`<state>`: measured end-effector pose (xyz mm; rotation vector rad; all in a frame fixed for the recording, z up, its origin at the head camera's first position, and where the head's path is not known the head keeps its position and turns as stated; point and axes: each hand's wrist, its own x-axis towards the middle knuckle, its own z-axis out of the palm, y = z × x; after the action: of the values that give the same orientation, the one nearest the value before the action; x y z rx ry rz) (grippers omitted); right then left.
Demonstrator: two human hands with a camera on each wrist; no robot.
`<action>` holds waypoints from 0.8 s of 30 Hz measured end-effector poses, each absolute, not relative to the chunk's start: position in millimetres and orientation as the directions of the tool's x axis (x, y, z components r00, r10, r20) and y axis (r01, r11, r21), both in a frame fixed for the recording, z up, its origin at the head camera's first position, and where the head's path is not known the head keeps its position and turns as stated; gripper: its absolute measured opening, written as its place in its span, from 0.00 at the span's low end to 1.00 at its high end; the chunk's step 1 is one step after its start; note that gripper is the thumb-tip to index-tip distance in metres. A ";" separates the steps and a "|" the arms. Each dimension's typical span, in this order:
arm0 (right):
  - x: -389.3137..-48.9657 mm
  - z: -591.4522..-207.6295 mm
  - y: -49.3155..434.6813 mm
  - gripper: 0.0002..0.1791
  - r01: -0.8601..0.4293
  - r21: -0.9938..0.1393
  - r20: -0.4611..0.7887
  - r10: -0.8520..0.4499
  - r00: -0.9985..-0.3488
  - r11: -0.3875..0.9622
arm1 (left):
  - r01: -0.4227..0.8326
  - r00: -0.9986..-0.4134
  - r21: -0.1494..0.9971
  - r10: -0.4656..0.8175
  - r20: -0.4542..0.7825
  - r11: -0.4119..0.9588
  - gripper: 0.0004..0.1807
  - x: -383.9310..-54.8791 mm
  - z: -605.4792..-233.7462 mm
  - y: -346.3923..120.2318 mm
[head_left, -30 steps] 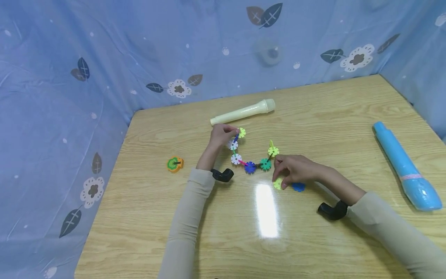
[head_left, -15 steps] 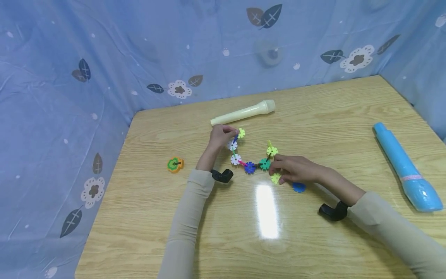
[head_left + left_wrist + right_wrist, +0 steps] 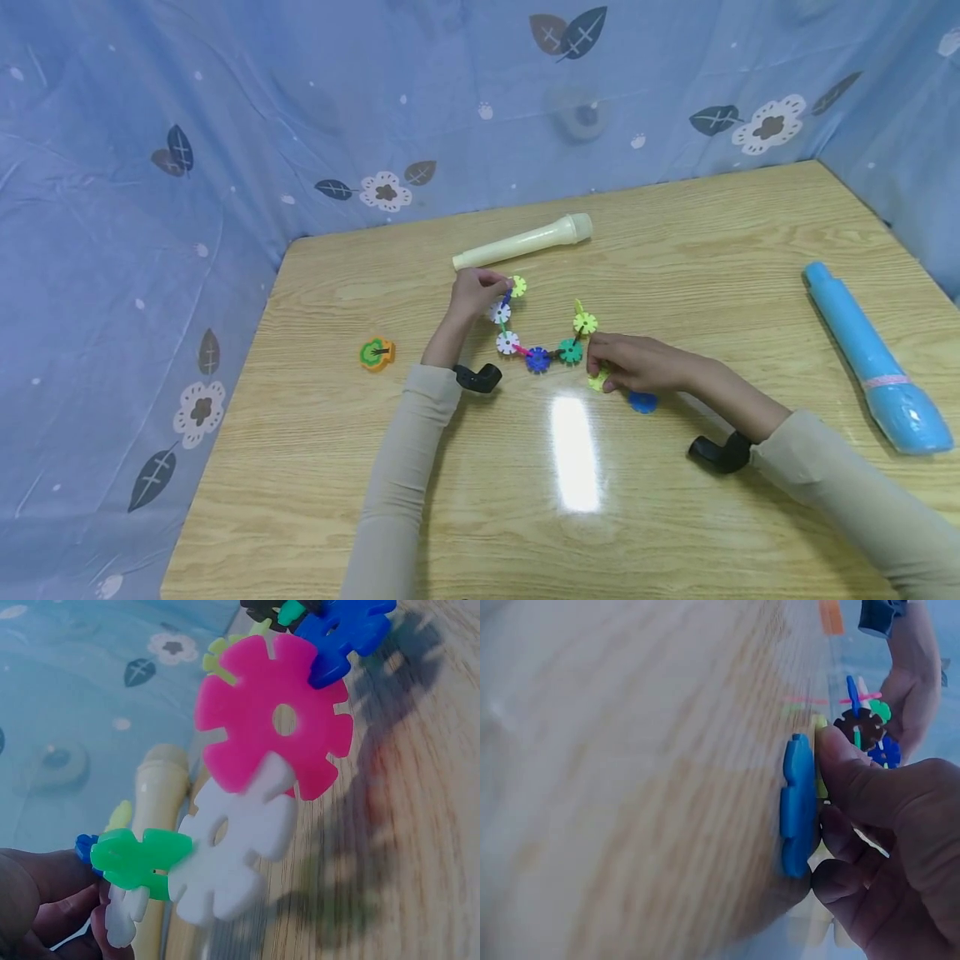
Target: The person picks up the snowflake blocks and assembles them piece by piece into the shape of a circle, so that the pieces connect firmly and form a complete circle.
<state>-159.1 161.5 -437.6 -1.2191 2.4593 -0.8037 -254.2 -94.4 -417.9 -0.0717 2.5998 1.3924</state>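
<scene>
A chain of interlocking notched plastic discs curves in a U over the table, with white, pink, blue, green and yellow pieces. My left hand pinches the chain's far left end, near a yellow disc. In the left wrist view a pink disc and a white disc slot together at an angle, raised above the wood. My right hand holds a loose yellow disc between thumb and fingers, just below the chain's right end. Beside that hand lies a single blue disc, seen edge-on in the right wrist view.
A cream toy microphone lies behind the chain. To the right rests a blue toy microphone. An orange block with a green tree sits left of the left arm. A blue patterned curtain borders the table.
The right hand has shifted the loose yellow disc slightly away from me, up toward the chain. The chain's right end moved a little left. My left hand has stayed in place.
</scene>
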 end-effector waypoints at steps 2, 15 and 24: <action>-159.3 -437.1 161.2 0.09 -0.654 -0.581 0.006 -0.800 -0.599 0.485 | -0.132 -0.981 0.820 0.047 -0.190 0.556 0.10 -254.0 -417.8 -94.3; -160.0 -435.5 159.6 0.10 -0.681 -0.536 -0.003 -0.807 -0.590 0.500 | -0.138 -0.980 0.836 0.049 -0.193 0.531 0.10 -253.0 -417.5 -96.0; -160.6 -436.6 159.8 0.11 -0.676 -0.543 0.002 -0.804 -0.595 0.498 | -0.141 -0.981 0.848 0.044 -0.190 0.510 0.10 -253.1 -417.9 -98.3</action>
<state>-160.6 159.8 -436.6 -1.2579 2.4929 -0.7375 -253.1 -98.3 -417.9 -0.0832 2.5631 1.4657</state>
